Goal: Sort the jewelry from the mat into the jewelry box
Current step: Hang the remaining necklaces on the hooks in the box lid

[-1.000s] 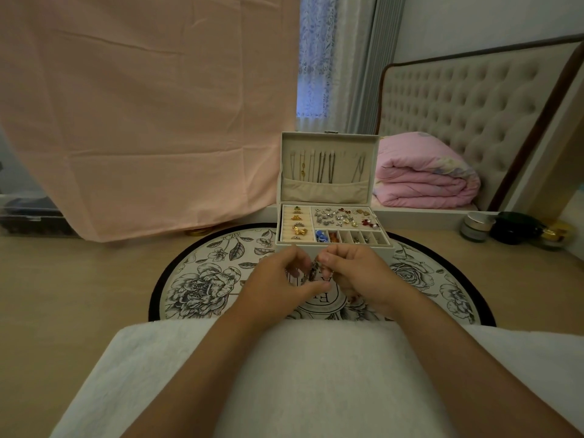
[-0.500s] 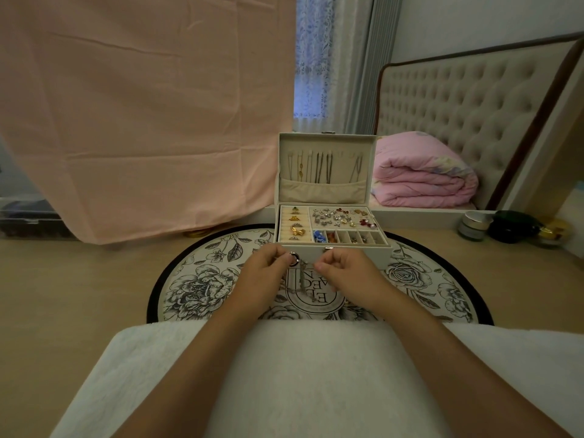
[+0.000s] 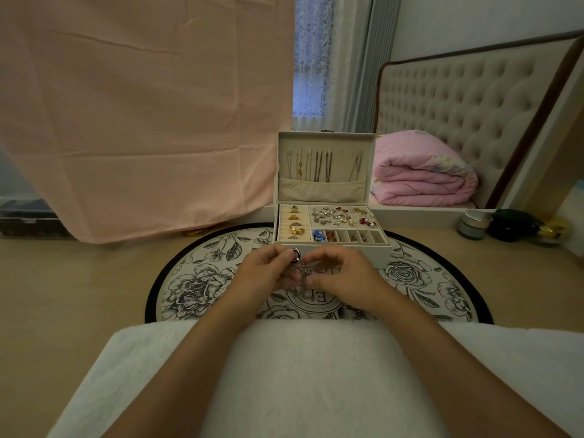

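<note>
In the head view, our left hand [image 3: 268,273] pinches a small silver piece [image 3: 296,255] between thumb and forefinger. It is held above the mat [image 3: 202,279], on the near side of the jewelry box [image 3: 347,248]. Our right hand [image 3: 344,276] curls beside it; we cannot tell whether its fingertips grip the dangling part. If the pinch slackens, the piece likely drops onto the busy floral print, where we judge it hard to spot.

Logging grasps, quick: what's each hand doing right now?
Left hand: pinches a silver ring.
Right hand: fingers curled beside the ring; whether it grips anything cannot be told.
</note>
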{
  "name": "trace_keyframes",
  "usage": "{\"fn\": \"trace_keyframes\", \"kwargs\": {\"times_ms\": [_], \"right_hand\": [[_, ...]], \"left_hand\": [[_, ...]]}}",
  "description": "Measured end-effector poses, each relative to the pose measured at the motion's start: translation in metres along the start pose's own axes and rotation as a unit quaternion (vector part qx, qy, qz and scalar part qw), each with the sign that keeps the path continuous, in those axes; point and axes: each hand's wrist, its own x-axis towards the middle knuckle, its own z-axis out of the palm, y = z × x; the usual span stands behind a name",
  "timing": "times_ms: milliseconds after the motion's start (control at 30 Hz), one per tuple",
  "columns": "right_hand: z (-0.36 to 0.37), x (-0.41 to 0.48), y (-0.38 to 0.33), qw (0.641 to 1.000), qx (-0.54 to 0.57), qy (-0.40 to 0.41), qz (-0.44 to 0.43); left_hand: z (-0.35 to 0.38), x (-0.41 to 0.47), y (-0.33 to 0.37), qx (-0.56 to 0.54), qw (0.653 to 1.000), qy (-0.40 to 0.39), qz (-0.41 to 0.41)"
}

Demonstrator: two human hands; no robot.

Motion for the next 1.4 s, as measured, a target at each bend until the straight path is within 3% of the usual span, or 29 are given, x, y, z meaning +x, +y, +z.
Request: {"fn": "trace_keyframes", "kwargs": {"times_ms": [233,500,667,833,1167,1400], "right_hand": [[0.007,0.000,-0.001,0.998,0.033,0.056,-0.019],[0.008,-0.003,-0.009,0.993,0.082,0.016,0.077],[0.002,-0.004,-0.009,0.969,0.220,-0.033,0.109],[0.003,-0.001,-0.006,0.976,0.193,-0.012,0.105],[0.006,-0.003,-0.008,0.993,0.102,0.007,0.058],[0.007,-0.001,-0.009,0.987,0.151,-0.005,0.048]], "left_hand": [[0.003,-0.005,0.002,-0.034,0.999,0.015,0.007],[0.002,-0.003,0.001,0.032,0.997,0.032,0.063],[0.003,-0.002,0.000,0.029,0.999,0.000,0.033],[0.003,-0.003,0.002,-0.049,0.998,-0.033,0.001],[-0.002,-0.002,-0.003,0.017,0.999,-0.011,0.042],[-0.005,0.000,0.000,-0.040,0.999,-0.021,0.000]]}}
